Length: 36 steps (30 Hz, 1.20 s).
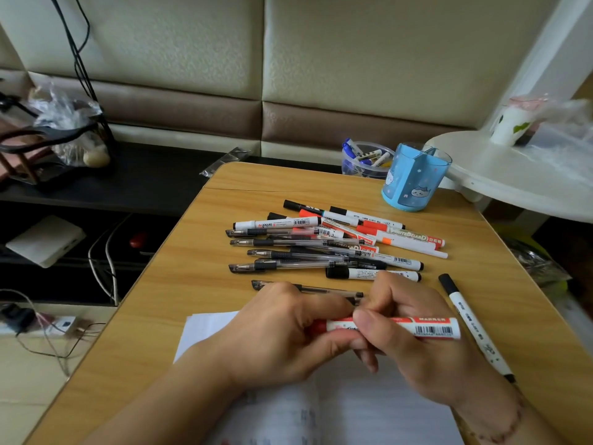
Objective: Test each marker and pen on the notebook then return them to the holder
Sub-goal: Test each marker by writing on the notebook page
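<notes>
Both hands hold one red-and-white marker [426,329] level above the open notebook [346,409]. My left hand [282,335] grips its red cap end. My right hand [407,326] grips the barrel, whose barcoded end sticks out to the right. Behind them a pile of gel pens and whiteboard markers [324,244] lies across the table's middle. One gel pen [308,288] lies just beyond my knuckles. A black-capped white marker [471,326] lies to the right of my right hand. The blue holder [414,178] stands at the back right; nothing shows inside it.
The wooden table [179,303] ends close on the left, with cables and a power strip [48,326] on the floor below. A clear tub holding blue markers [365,159] stands behind the holder. A white round shelf [519,175] overhangs the table's back right corner.
</notes>
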Each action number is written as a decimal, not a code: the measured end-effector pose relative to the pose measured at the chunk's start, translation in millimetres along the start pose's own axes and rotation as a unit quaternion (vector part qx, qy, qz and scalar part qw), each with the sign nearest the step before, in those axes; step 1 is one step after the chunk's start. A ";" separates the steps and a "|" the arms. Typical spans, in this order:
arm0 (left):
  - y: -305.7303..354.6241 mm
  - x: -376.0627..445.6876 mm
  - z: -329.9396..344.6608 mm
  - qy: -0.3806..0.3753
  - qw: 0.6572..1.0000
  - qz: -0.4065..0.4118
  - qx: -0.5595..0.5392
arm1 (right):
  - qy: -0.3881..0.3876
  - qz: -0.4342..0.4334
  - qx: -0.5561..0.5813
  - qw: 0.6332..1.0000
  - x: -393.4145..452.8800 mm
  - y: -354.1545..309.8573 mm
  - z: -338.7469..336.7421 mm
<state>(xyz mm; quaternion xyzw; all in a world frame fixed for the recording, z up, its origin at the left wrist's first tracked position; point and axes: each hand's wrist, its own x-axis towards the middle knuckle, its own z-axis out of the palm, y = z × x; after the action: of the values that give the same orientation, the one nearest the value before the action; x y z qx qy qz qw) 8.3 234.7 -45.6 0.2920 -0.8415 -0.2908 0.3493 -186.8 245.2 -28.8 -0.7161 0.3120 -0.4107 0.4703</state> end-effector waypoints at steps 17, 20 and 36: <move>-11.8 0.1 -20.4 -0.122 0.955 -0.144 0.229 | 0.129 0.101 -0.021 0.986 -3.1 23.6 0.0; -12.6 0.3 -21.2 -0.135 0.949 -0.153 0.242 | 0.153 0.083 -0.073 0.982 -0.4 30.9 6.0; -18.2 -0.5 -18.4 -0.128 0.949 -0.144 0.248 | 0.169 0.078 -0.165 0.969 2.0 39.6 8.4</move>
<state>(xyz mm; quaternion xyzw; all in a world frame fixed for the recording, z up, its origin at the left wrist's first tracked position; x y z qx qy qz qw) 27.7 217.7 -47.6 0.4481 -0.8736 -0.1550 0.1100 -180.9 232.7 -66.8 -0.6776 0.5053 -0.4306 0.3164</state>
